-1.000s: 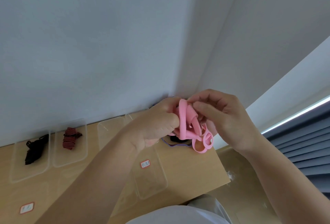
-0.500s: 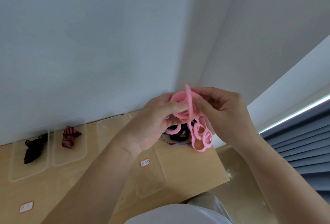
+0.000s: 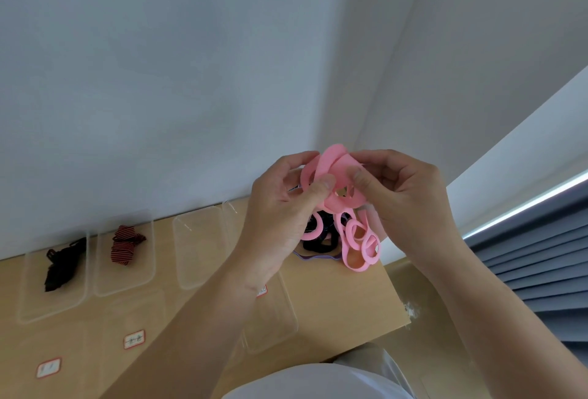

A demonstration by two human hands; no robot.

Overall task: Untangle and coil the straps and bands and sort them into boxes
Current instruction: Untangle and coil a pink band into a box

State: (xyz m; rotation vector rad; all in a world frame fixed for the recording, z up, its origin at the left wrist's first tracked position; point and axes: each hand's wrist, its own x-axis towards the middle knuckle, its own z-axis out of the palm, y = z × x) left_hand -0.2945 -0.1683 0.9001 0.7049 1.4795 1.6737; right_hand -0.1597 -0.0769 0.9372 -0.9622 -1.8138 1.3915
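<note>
1. The pink elastic band (image 3: 334, 172) is held up in the air in front of the white wall, above the far right corner of the wooden table (image 3: 343, 300).
2. The left hand (image 3: 280, 211) is at the band's 8 o'clock and the right hand (image 3: 404, 198) at its 3 o'clock. Each pinches the bunched top of the band between thumb and forefinger, and the fingertips sit close together with only the pink folds between them.
3. The band's long axis runs nearly upright. A folded crest points to 12 o'clock, and a chain of twisted loops (image 3: 361, 241) hangs toward 5 o'clock, below the right palm.
4. Behind the hanging loops a tangle of black bands (image 3: 318, 241) lies on the table. A thin purple band (image 3: 315, 259) lies at the tangle's 6 o'clock.
5. At the hands' 9 o'clock there is a row of clear boxes:
   - the farthest box (image 3: 38, 306) holds a black strap (image 3: 63, 265);
   - the next box (image 3: 127, 281) holds a red-and-black striped strap (image 3: 125, 244);
   - a third box (image 3: 197, 258) sits just beside the left wrist.
6. Another clear box (image 3: 276, 325) lies partly under the left forearm.
7. Two red-edged labels (image 3: 134, 339) are stuck on the table at 7 o'clock. Their writing is too small to read.
</note>
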